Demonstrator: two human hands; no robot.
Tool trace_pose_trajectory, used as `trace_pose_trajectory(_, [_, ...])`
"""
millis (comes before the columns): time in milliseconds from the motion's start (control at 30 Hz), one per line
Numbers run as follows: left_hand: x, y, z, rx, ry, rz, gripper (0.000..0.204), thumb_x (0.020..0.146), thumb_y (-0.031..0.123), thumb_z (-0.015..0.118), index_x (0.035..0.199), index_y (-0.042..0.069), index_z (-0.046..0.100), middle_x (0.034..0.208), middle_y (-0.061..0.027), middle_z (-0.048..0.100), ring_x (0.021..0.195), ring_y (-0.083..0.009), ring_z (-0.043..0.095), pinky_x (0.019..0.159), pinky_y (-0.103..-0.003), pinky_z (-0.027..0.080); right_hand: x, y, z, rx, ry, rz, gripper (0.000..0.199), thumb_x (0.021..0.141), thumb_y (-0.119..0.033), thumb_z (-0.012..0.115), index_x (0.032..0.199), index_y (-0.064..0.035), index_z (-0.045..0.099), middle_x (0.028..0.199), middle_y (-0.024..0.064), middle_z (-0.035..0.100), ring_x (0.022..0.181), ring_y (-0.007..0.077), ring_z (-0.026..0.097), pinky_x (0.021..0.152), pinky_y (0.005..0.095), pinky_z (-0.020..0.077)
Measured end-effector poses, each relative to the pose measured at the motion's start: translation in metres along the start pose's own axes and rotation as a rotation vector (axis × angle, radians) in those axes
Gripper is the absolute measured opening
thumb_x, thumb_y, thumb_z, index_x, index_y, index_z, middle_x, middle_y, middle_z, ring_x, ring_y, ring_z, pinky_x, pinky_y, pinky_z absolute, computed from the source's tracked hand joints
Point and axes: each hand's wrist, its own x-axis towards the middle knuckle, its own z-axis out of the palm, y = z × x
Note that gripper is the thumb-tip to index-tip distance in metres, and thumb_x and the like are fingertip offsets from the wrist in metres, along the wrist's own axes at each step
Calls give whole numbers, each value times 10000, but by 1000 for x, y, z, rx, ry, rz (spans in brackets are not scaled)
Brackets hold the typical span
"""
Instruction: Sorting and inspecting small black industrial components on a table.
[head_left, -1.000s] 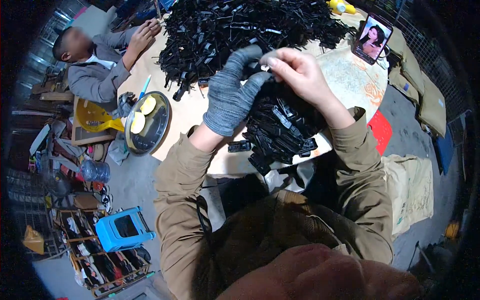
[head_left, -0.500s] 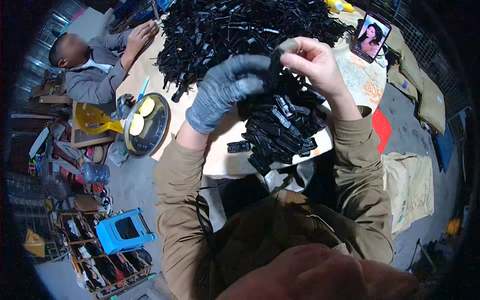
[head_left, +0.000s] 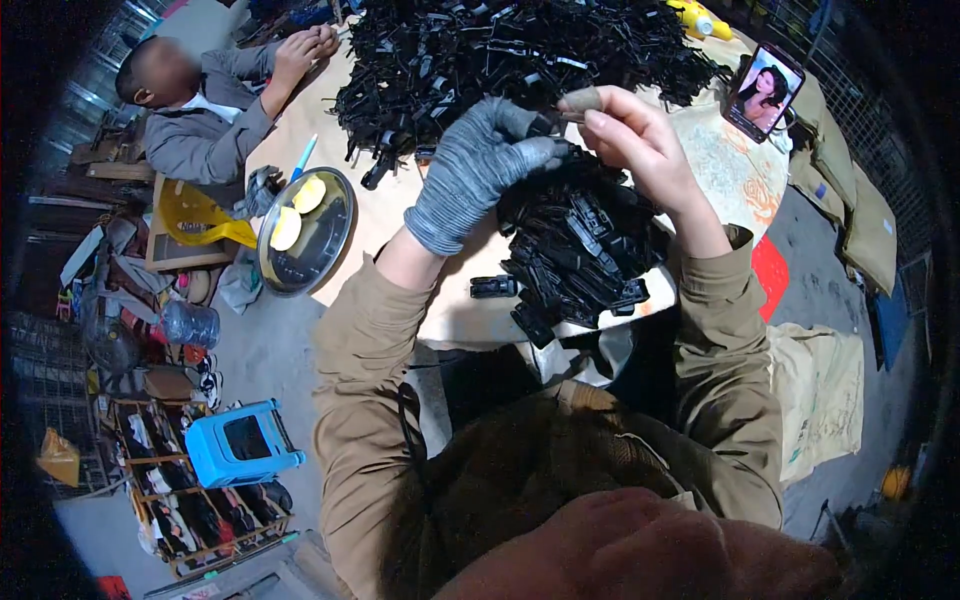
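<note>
My left hand (head_left: 478,172), in a grey knitted glove, pinches a small black plastic part (head_left: 541,126) between thumb and fingers. Close on its right is my bare right hand (head_left: 645,145), with a tan cover (head_left: 581,100) on one fingertip. Its thumb and finger are closed together near that part; whatever lies between them is too small to name. Below both hands is a heap of similar black plastic parts (head_left: 580,240) at the near table edge. One loose black part (head_left: 493,287) lies left of this heap.
A larger pile of black parts (head_left: 500,60) covers the far table. At left are a dark round tray (head_left: 335,240) with yellow pieces, a pen (head_left: 305,157) and a seated person (head_left: 205,110). A phone (head_left: 763,92) stands at right; a blue stool (head_left: 240,445) is on the floor.
My hands have drawn slightly apart, and the black part in the left glove now shows more plainly. The whole view has shifted a little.
</note>
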Motion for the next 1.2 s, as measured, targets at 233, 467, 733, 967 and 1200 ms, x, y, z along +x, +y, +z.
trace_pose_trajectory(233, [-1,-3,15,214,178,256,301,717,45,663,993,6,549,885,-48,581,821,-108,546,751,-234,458,-2,6,7,-195,-22,-17,119,865,-110,500,869,2,539,709,-12,514,633,51,471,583,193,398])
trace_pose_trajectory(467, [-4,-6,15,406,219,337,275,716,57,676,977,13,600,947,-68,607,831,-125,562,759,-241,452,-3,-10,14,-140,-14,63,162,862,-151,507,781,-14,539,611,-22,513,551,36,445,506,186,362])
trace_pose_trajectory(733, [1,-9,6,810,84,708,258,725,65,659,974,32,601,915,-65,612,823,-152,572,760,-268,460,-4,-6,5,-23,-81,234,199,847,-180,531,721,-26,538,583,-34,505,534,35,423,495,191,343])
trace_pose_trajectory(967, [9,7,-18,132,-155,118,619,727,147,667,1272,113,376,1183,-47,475,974,-171,515,832,-280,445,3,5,-37,33,7,119,238,861,-274,518,867,-41,567,604,-66,434,469,-3,326,413,142,228])
trace_pose_trajectory(1200, [33,-32,-77,1234,-63,181,317,728,129,593,1034,49,581,981,-147,586,939,-266,555,843,-316,424,7,11,-28,-86,64,90,222,850,-261,540,856,-42,578,593,-67,438,489,0,360,422,145,255])
